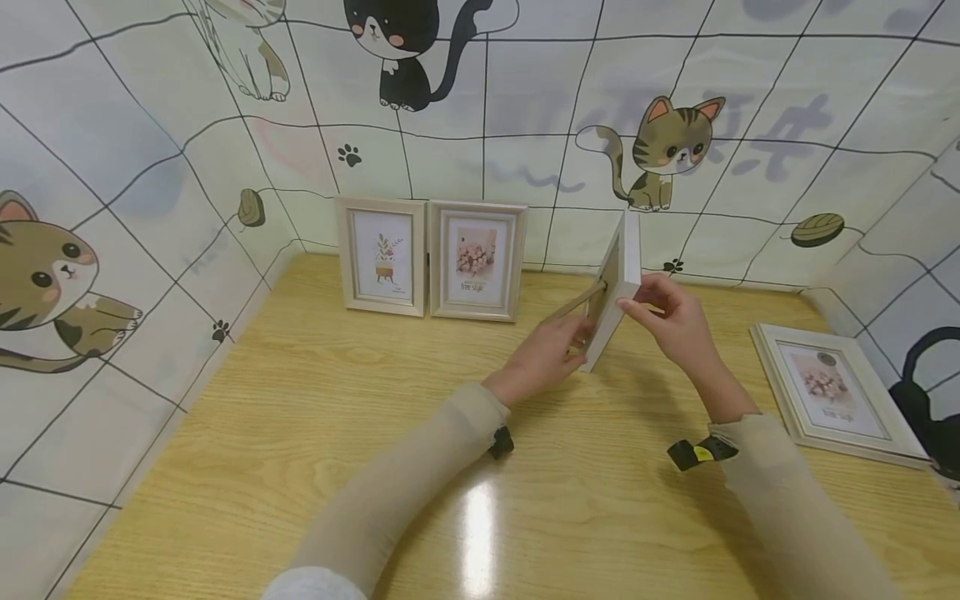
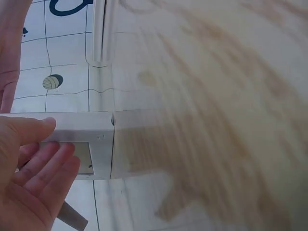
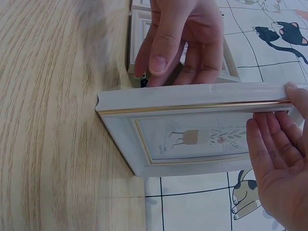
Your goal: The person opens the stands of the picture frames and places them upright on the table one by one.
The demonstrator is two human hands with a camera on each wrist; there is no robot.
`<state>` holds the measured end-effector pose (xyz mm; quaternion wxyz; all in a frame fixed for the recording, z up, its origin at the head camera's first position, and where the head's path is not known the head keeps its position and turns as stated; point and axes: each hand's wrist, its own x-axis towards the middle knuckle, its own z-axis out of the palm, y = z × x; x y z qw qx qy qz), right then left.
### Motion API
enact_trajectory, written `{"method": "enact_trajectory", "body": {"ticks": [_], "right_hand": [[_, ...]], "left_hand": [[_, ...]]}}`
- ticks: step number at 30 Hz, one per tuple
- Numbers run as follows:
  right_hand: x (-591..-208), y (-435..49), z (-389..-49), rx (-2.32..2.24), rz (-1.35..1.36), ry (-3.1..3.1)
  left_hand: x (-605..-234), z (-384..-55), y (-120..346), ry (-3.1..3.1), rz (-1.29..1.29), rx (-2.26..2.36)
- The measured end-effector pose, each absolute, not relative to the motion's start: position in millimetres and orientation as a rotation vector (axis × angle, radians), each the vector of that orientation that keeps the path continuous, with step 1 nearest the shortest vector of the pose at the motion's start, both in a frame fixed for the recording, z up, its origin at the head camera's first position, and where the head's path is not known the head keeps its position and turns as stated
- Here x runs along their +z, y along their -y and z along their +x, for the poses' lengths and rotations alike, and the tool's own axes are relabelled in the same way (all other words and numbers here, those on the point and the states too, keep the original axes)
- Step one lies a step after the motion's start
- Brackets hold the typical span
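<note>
A white picture frame [image 1: 626, 250] stands upright on the table, its back turned to the left, its support leg [image 1: 573, 302] swung out from the back. In the right wrist view its front shows a potted-plant picture [image 3: 192, 137] behind gold trim. My right hand [image 1: 671, 321] pinches its edge, thumb on the side and fingers against the front. On the back side, below the leg, is my left hand [image 1: 546, 354]. Its fingers [image 2: 53, 168] are loosely extended behind the frame, and its thumb overlaps the side edge in the left wrist view.
Two upright picture frames, one with a plant print [image 1: 382, 258] and one with a flower print [image 1: 476, 262], stand side by side at the back left. Another flower-print frame [image 1: 836, 392] lies flat at the right, near a black object [image 1: 930, 408]. A cat-patterned backdrop [image 1: 525, 100] encloses the table [image 1: 300, 433].
</note>
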<state>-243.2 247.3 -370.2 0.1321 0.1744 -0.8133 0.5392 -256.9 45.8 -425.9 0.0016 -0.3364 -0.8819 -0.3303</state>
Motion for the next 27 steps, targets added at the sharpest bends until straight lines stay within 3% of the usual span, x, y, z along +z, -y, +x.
{"method": "enact_trajectory", "body": {"ticks": [27], "right_hand": [[-372, -247, -247, 1.623, 0.488, 2.336]], "left_hand": [[-450, -272, -56, 2.865, -0.818, -1.429]]}}
